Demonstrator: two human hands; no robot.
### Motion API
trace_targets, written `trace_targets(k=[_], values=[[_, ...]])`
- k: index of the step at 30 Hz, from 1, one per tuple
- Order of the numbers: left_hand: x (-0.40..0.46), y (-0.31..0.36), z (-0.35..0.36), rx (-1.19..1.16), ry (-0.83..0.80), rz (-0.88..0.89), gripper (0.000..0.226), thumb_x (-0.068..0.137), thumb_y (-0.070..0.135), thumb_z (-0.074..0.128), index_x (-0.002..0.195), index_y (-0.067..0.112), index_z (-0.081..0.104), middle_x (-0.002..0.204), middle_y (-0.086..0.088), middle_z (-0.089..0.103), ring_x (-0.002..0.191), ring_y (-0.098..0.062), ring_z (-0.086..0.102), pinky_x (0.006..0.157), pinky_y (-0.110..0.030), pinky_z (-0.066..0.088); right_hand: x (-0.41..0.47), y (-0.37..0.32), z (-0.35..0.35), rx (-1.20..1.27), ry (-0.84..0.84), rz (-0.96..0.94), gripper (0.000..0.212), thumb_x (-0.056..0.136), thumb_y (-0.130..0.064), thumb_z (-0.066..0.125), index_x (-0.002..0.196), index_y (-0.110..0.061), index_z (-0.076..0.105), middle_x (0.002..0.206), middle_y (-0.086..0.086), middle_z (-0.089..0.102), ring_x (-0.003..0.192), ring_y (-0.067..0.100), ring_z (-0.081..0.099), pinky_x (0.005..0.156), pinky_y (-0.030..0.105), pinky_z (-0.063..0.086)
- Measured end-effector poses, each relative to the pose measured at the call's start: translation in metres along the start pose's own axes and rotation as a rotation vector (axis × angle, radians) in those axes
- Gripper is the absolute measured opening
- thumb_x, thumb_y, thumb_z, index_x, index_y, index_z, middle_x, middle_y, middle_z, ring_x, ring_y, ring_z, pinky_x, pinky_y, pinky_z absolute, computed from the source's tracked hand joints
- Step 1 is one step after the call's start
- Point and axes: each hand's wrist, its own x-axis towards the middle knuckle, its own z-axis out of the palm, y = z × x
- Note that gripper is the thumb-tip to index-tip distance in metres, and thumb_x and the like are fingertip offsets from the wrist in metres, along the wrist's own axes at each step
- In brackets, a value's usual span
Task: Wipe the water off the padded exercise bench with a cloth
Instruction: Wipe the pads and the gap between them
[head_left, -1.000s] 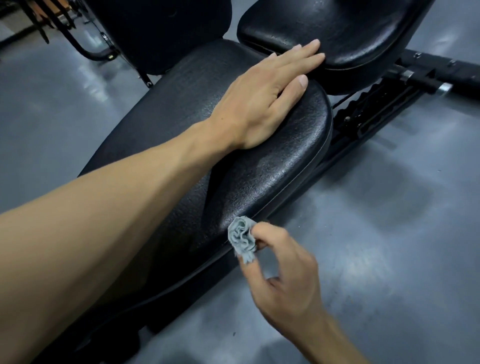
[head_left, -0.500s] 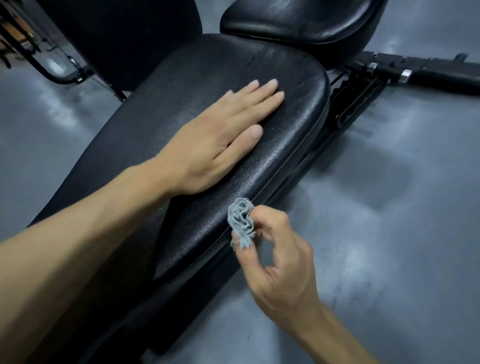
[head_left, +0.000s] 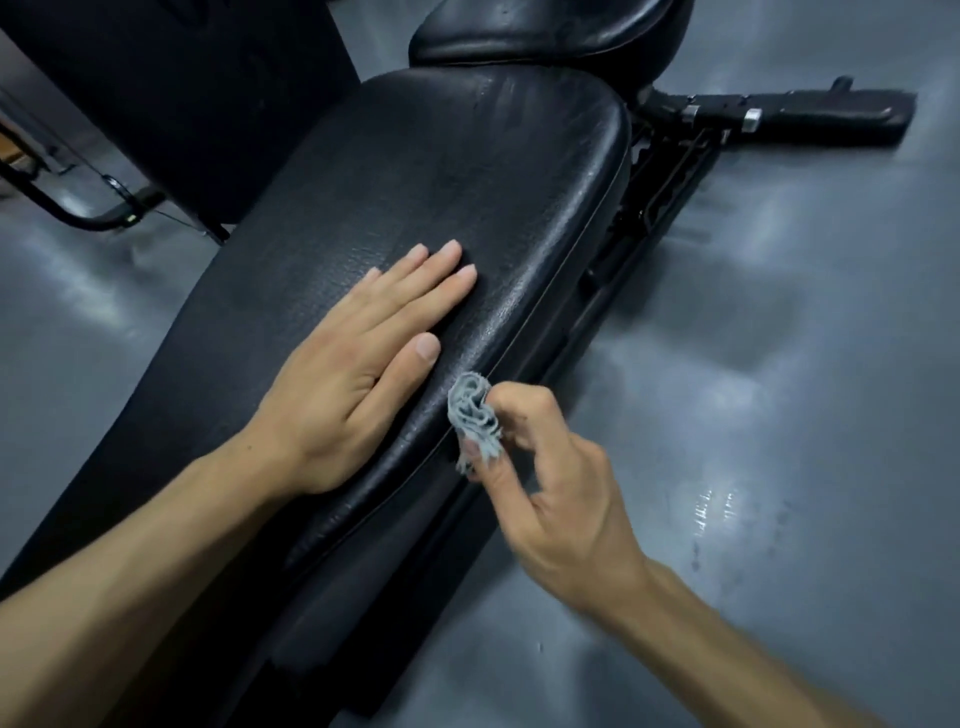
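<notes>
Grey glossy floor (head_left: 779, 415) under a black bench (head_left: 441, 171). Left hand (head_left: 358, 374) flat, fingers straight, on the pad. Right hand (head_left: 550, 467) pinching a bunched cloth (head_left: 472, 410), just right of the left thumb, at the pad's edge. Probably soft, light, limp; best kept wadded between fingertips.

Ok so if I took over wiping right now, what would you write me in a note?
Left hand: flat, fingers straight, resting on top of the long black bench pad.
Right hand: pinching a small bunched grey cloth at the pad's right side edge.
Done: I cannot tell how much water is gone; the pad looks shiny but no clear drops show.
Left: probably run the cloth along that edge and over the top, then check the second pad beyond it.
</notes>
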Motion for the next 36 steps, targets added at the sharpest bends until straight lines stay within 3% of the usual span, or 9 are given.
trace_targets(k=[5,8,12,14,18,20,26,32,36], values=[[-0.002,0.002,0.002,-0.021,0.024,-0.011,0.049,0.11,0.022,0.032,0.158,0.019,0.035,0.168,0.008,0.025,0.157,-0.01,0.015,0.129,-0.044,0.013,0.047,0.002,-0.044,-0.055,0.09,0.054,0.011,0.104,-0.024,0.058,0.109,-0.026,0.049,0.073,-0.005,0.063,0.062,0.017,0.062,0.063,0.042,0.052],[-0.002,0.001,0.002,-0.027,0.036,-0.007,0.049,0.11,0.025,0.031,0.159,0.02,0.035,0.168,0.008,0.025,0.157,-0.009,0.015,0.129,-0.044,0.013,0.062,-0.003,-0.061,0.008,-0.053,0.125,0.011,0.104,-0.024,0.058,0.106,-0.018,0.048,0.069,0.001,0.062,0.063,0.019,0.062,0.071,0.043,0.055],[-0.002,-0.002,0.003,-0.046,0.037,0.001,0.048,0.11,0.028,0.03,0.158,0.024,0.037,0.167,0.01,0.027,0.156,-0.007,0.016,0.129,-0.043,0.013,0.077,-0.013,-0.076,0.046,-0.215,0.255,0.02,0.094,-0.035,0.061,0.099,-0.022,0.046,0.07,0.011,0.068,0.069,0.029,0.071,0.084,0.063,0.054],[-0.002,-0.005,0.003,-0.067,0.055,0.003,0.048,0.11,0.029,0.03,0.157,0.025,0.038,0.166,0.011,0.029,0.155,-0.005,0.017,0.129,-0.041,0.014,0.079,-0.019,-0.069,0.002,-0.154,0.27,0.018,0.091,-0.029,0.06,0.095,-0.019,0.045,0.067,0.015,0.066,0.066,0.028,0.071,0.082,0.062,0.054],[-0.002,-0.004,0.003,-0.125,0.116,-0.008,0.047,0.109,0.028,0.031,0.154,0.024,0.044,0.164,0.01,0.035,0.154,-0.004,0.022,0.128,-0.036,0.015,0.055,-0.029,-0.023,-0.09,0.265,0.248,0.006,0.092,-0.02,0.051,0.091,-0.019,0.046,0.06,0.009,0.063,0.056,0.023,0.068,0.069,0.05,0.055],[-0.004,-0.001,0.004,-0.136,0.111,-0.006,0.046,0.109,0.025,0.033,0.153,0.023,0.046,0.163,0.009,0.037,0.153,-0.004,0.023,0.128,-0.033,0.015,0.029,-0.035,0.006,-0.059,0.351,0.242,0.006,0.093,-0.023,0.052,0.091,-0.023,0.046,0.06,0.004,0.063,0.056,0.024,0.066,0.064,0.048,0.053],[-0.006,-0.005,0.003,-0.144,0.131,-0.016,0.044,0.111,0.023,0.033,0.152,0.022,0.048,0.161,0.01,0.039,0.152,-0.003,0.025,0.128,-0.032,0.017,-0.02,-0.045,0.038,-0.02,0.132,0.179,0.011,0.1,-0.021,0.055,0.098,-0.025,0.044,0.065,0.006,0.064,0.058,0.026,0.066,0.062,0.046,0.054],[-0.007,-0.003,0.005,-0.144,0.158,-0.031,0.043,0.111,0.02,0.035,0.151,0.022,0.049,0.16,0.009,0.041,0.152,-0.003,0.027,0.127,-0.03,0.018,0.019,-0.035,0.009,-0.017,0.369,0.268,0.007,0.1,-0.018,0.052,0.098,-0.022,0.047,0.061,0.002,0.064,0.056,0.015,0.068,0.065,0.046,0.056],[-0.007,0.0,0.004,-0.123,0.15,-0.041,0.043,0.111,0.021,0.035,0.151,0.022,0.049,0.161,0.009,0.041,0.152,-0.003,0.027,0.127,-0.031,0.019,-0.022,-0.052,0.045,0.0,0.232,0.204,0.006,0.103,-0.019,0.053,0.104,-0.02,0.047,0.065,0.001,0.064,0.059,0.017,0.065,0.064,0.04,0.051]])
